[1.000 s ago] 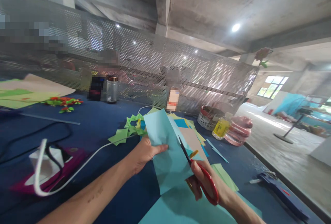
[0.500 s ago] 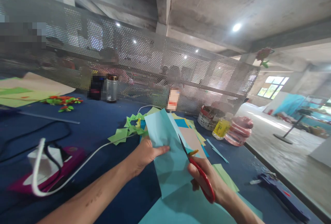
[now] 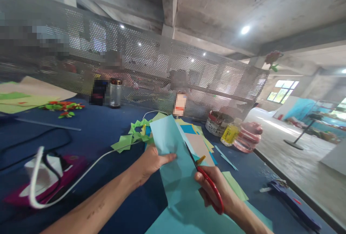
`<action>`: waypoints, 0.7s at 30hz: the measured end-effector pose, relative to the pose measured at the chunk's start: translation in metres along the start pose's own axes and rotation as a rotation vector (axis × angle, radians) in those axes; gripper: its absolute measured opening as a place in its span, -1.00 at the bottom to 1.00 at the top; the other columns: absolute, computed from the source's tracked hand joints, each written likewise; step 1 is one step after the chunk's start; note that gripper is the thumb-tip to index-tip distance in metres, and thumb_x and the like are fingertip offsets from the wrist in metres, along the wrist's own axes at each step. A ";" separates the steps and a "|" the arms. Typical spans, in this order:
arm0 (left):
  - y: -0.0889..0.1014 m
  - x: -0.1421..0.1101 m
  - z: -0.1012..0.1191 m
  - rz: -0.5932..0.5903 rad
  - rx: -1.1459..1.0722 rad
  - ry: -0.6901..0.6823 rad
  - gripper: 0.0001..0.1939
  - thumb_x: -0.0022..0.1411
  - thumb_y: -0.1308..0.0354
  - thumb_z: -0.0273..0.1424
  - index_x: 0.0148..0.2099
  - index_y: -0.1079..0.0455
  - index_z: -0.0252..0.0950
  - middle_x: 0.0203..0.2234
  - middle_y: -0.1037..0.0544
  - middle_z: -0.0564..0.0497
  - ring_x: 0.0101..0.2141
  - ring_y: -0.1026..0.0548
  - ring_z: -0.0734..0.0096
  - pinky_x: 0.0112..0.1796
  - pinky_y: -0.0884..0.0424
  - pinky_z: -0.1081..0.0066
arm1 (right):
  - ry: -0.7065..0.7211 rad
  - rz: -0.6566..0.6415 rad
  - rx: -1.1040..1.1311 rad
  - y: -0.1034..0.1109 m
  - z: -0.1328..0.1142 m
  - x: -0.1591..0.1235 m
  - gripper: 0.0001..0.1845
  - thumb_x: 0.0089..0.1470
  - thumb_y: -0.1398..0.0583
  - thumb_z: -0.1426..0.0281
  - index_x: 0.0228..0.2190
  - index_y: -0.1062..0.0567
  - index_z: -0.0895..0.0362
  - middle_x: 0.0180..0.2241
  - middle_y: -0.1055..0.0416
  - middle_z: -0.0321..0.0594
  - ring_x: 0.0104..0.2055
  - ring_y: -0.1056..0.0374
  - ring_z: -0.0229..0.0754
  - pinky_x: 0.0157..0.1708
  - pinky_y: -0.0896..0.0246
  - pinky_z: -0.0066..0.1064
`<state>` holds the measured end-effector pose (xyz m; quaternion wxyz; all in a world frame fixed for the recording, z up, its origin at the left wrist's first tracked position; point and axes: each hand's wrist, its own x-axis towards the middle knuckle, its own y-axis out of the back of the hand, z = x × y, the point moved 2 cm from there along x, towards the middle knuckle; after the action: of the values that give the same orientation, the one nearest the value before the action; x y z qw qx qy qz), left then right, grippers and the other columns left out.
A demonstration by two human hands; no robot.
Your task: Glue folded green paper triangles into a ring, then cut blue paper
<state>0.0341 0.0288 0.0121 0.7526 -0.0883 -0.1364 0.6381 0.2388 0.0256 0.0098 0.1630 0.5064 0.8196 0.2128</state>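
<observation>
A sheet of light blue paper point(image 3: 177, 176) is raised in front of me, tilted, with my left hand point(image 3: 155, 158) pinching its left side, thumb on top. Red-handled scissors point(image 3: 212, 183) are in my right hand point(image 3: 212, 180), at the sheet's right side. Their dark blade lies along the paper near a cut edge; the other blade is mostly hidden. Another light blue sheet point(image 3: 186, 223) lies below, near me. Behind the raised paper rests a pile of coloured sheets point(image 3: 198, 141), partly covered, with folded green paper pieces point(image 3: 125, 142) to its left.
A magenta power strip point(image 3: 72, 165) with a white cable sits on the left. Toward the back stand a glass jar point(image 3: 115, 93), a basket point(image 3: 216, 124), a yellow-labelled bottle point(image 3: 229, 135) and a pink bottle point(image 3: 247, 138). A dark blue tool point(image 3: 294, 201) lies near the right edge.
The whole view has shifted slightly. My right hand and the scissors stay at the paper's right side, the scissor handles looking closer together. My left hand keeps the same hold.
</observation>
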 end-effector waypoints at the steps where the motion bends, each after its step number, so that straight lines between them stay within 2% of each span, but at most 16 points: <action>1: 0.000 0.000 -0.001 -0.001 -0.005 0.006 -0.53 -0.16 -0.44 -0.24 -0.20 -0.51 -0.39 -0.28 -0.63 -0.13 -0.22 -0.54 0.09 -0.12 -0.42 0.22 | -0.020 -0.004 0.020 -0.001 0.001 0.000 -0.37 -0.04 -0.07 -0.22 -0.62 -0.15 0.08 -0.81 -0.08 -0.49 -0.79 -0.10 -0.39 -0.80 0.12 -0.57; 5: 0.000 -0.001 -0.002 -0.012 -0.015 0.016 -0.54 -0.16 -0.44 -0.24 -0.20 -0.51 -0.38 -0.27 -0.63 -0.12 -0.21 -0.54 0.10 -0.12 -0.42 0.23 | -0.045 -0.006 0.044 -0.002 0.002 0.000 -0.39 0.00 -0.06 -0.20 -0.60 -0.15 0.08 -0.83 -0.06 -0.51 -0.82 -0.04 -0.40 -0.83 0.19 -0.57; 9: 0.000 0.000 -0.001 -0.020 -0.016 0.019 -0.55 -0.14 -0.43 -0.25 -0.20 -0.51 -0.38 -0.26 -0.63 -0.13 -0.20 -0.55 0.08 -0.10 -0.42 0.21 | 0.001 -0.074 0.032 -0.001 0.002 -0.001 -0.36 0.00 -0.01 -0.24 -0.59 -0.17 0.09 -0.81 -0.11 -0.47 -0.78 -0.09 -0.38 -0.79 0.15 -0.56; 12: 0.000 0.000 -0.001 -0.014 -0.018 0.018 -0.55 -0.14 -0.43 -0.26 -0.20 -0.50 -0.39 -0.28 -0.63 -0.13 -0.20 -0.55 0.06 -0.10 -0.42 0.20 | 0.025 -0.125 0.020 0.003 -0.001 -0.004 -0.34 0.00 0.03 -0.27 -0.56 -0.22 0.09 -0.74 -0.19 -0.42 -0.71 -0.17 -0.35 -0.71 0.00 -0.53; 15: 0.000 0.000 -0.003 -0.002 -0.040 0.035 -0.55 -0.18 -0.45 -0.27 -0.22 -0.50 -0.39 -0.29 -0.64 -0.13 -0.20 -0.56 0.04 -0.11 -0.43 0.19 | 0.013 -0.136 0.005 0.007 -0.006 -0.008 -0.33 0.02 0.09 -0.27 -0.50 -0.28 0.09 -0.65 -0.28 -0.36 -0.58 -0.30 -0.28 -0.52 -0.21 -0.46; 18: -0.001 -0.001 -0.005 -0.028 -0.076 0.069 -0.53 -0.20 -0.46 -0.30 -0.21 -0.51 -0.38 -0.29 -0.64 -0.13 -0.21 -0.56 0.03 -0.11 -0.44 0.17 | -0.013 -0.198 0.022 0.006 -0.009 -0.008 -0.28 0.01 0.14 -0.30 -0.46 -0.33 0.09 -0.63 -0.31 -0.32 -0.55 -0.34 -0.23 -0.47 -0.26 -0.42; 21: -0.002 -0.003 -0.004 -0.042 -0.100 0.109 -0.52 -0.22 -0.47 -0.32 -0.20 -0.51 -0.37 -0.30 -0.64 -0.12 -0.20 -0.57 0.03 -0.12 -0.45 0.18 | 0.027 -0.251 0.092 0.002 -0.011 -0.004 -0.28 0.09 0.18 -0.24 -0.47 -0.38 0.10 -0.56 -0.35 -0.27 -0.52 -0.34 -0.22 -0.44 -0.28 -0.40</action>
<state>0.0373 0.0257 0.0084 0.7670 -0.1575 -0.1285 0.6087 0.2371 0.0213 0.0204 0.1539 0.4039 0.8875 0.1599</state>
